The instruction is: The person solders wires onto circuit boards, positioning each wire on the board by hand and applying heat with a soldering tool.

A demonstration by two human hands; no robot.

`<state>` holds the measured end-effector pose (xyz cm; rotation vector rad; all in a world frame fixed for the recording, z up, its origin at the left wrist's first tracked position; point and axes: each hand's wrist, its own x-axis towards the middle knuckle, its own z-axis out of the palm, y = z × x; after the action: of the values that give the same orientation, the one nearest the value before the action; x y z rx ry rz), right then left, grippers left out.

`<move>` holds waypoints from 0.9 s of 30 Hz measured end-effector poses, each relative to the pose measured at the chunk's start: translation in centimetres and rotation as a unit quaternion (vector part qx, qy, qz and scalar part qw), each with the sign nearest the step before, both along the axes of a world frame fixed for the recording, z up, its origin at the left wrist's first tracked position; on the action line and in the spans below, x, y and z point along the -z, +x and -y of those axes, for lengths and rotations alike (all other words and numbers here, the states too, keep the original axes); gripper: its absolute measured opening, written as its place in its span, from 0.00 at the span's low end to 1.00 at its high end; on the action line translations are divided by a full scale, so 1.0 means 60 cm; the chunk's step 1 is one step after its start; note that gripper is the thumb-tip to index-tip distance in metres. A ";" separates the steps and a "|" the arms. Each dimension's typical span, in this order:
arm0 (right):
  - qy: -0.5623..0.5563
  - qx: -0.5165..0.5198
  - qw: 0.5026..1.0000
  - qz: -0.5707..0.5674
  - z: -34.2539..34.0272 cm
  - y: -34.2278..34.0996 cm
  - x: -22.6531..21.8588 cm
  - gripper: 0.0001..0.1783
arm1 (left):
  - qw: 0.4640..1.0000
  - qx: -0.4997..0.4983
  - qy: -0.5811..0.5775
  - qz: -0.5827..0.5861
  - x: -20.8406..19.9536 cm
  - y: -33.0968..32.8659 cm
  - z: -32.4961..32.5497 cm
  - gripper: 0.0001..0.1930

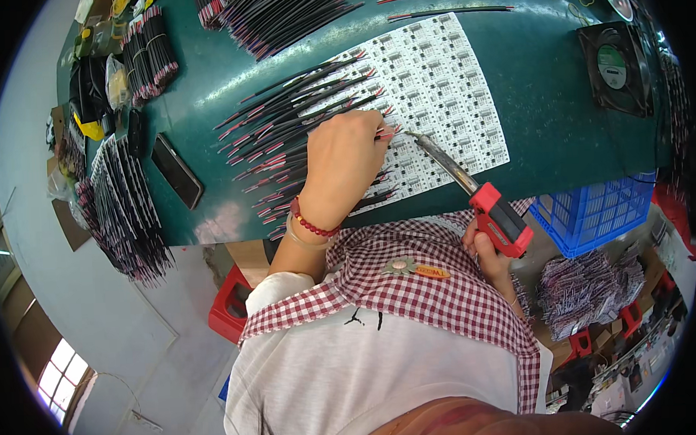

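A white sheet of small circuit boards point(443, 84) lies at a slant on a green table point(552, 149), straight ahead of me, printed with repeating rows of grey and black parts. Black cables point(276, 136) with red and white stripped ends fan across its left side, roughly side by side, their other ends spilling onto the table.

My left hand point(346, 152), wearing a red bead bracelet point(318, 228), pinches red-and-white wire ends point(389, 132) over the sheet. My right hand point(486, 251) is closed around the red and black soldering iron point(481, 197), its tip just beside those ends; I cannot tell whether they touch.

The left hand and wrist stand in my way, hiding several cables and part of the sheet. Beyond the sheet lie more cable bundles point(280, 20); to the left, a dark phone point(176, 171); to the right, a black fan point(615, 66), with a blue crate point(593, 213) below the table edge.
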<state>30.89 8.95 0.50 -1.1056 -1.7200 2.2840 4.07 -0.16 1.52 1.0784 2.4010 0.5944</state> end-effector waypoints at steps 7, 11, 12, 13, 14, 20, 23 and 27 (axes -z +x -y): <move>-0.051 0.056 0.997 0.023 0.027 0.069 0.055 0.08 | 1.000 0.012 -0.005 -0.011 -0.004 0.002 -0.011 0.11; 0.213 -0.033 0.976 0.032 0.005 0.043 0.049 0.19 | 0.998 0.014 -0.060 0.017 -0.001 0.012 -0.022 0.12; 0.155 0.030 0.987 0.018 0.010 0.041 0.047 0.21 | 0.999 0.020 -0.048 0.005 -0.004 0.014 -0.020 0.10; 0.143 0.064 0.987 -0.042 0.012 0.022 0.039 0.20 | 0.999 0.008 -0.046 -0.001 -0.023 0.017 -0.002 0.09; 0.136 0.101 0.980 -0.100 0.016 0.007 0.035 0.19 | 0.998 0.009 -0.057 0.004 -0.025 0.014 0.008 0.08; -0.055 0.187 0.973 -0.124 -0.003 0.001 -0.005 0.17 | 0.996 0.030 0.077 0.022 0.006 0.033 0.033 0.09; -0.065 0.201 0.969 -0.125 -0.003 -0.006 -0.011 0.13 | 0.998 0.018 0.066 -0.001 0.002 0.037 0.047 0.09; -0.070 0.188 0.961 -0.190 -0.011 -0.022 0.003 0.16 | 0.999 0.016 0.020 -0.041 -0.022 0.051 0.045 0.13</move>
<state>29.58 9.63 0.31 -0.8474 -1.1169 2.2126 7.13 -2.84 2.86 1.1770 2.4466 0.6003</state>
